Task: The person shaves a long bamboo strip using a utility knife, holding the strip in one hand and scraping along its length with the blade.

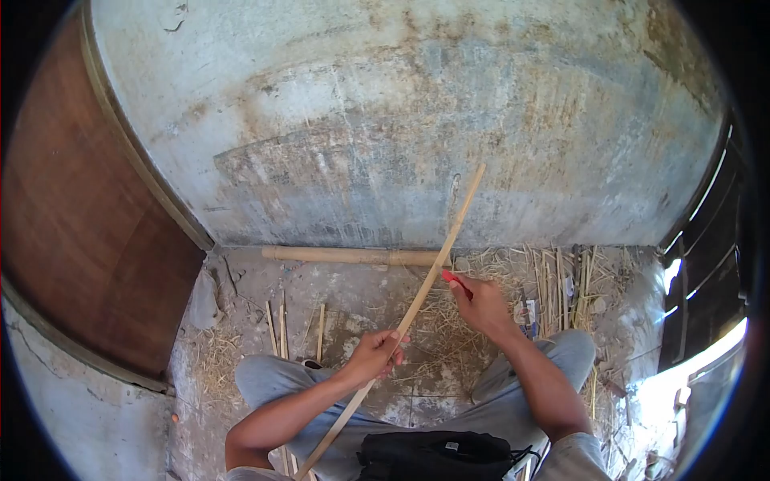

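A long, pale strip that looks like bamboo (419, 300) runs diagonally from the person's lap up toward the wall. My left hand (374, 357) is closed around its lower half, above my left knee. Higher up, my right hand (480, 305) grips a small red tool (449, 276), whose tip lies against or very close to the strip's right edge. Whatever blade the tool has cannot be made out. Both knees, in grey trousers, are bent on either side, and a black cloth or bag (437, 457) rests in the lap.
A thick bamboo pole (353, 256) lies along the base of the stained wall (385, 128). Thin strips (561, 289) and shavings (441, 333) litter the floor. More strips (282, 329) are near my left knee. A brown door (88, 208) stands at left.
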Available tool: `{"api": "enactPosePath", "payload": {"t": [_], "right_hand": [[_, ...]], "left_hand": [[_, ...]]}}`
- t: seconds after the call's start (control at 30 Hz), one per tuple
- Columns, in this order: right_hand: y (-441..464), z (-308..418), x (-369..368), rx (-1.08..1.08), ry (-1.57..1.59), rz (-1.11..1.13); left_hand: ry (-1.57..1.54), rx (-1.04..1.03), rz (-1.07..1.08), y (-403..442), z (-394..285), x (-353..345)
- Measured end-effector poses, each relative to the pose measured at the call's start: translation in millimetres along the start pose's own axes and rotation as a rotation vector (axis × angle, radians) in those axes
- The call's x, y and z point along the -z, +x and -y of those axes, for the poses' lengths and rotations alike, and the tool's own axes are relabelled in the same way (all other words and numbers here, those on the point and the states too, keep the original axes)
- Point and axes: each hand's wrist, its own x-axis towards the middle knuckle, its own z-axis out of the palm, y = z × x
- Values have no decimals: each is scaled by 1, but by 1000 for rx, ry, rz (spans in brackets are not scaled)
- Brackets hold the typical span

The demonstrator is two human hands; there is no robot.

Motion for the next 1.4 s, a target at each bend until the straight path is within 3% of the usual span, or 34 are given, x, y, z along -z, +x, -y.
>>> {"api": "enactPosePath", "payload": {"t": [0.13,0.93,1.13,1.2,1.33,1.4], "right_hand": [[-6,-1,-5,100,27,33],[-24,20,-22,123,-8,104],[-33,30,-23,144,-48,114],[-33,32,-21,150,-51,114],[-34,32,-20,162,-32,101],[-35,32,-19,158,-20,92]], "left_hand": [[-6,-7,-15,2,5,0],[-4,-25,-75,0,-1,-5],[111,-182,-109,17,23,0],[222,-365,-142,24,36,2],[146,-317,-113,18,29,-3],[51,-148,-88,4,6,-10]]}}
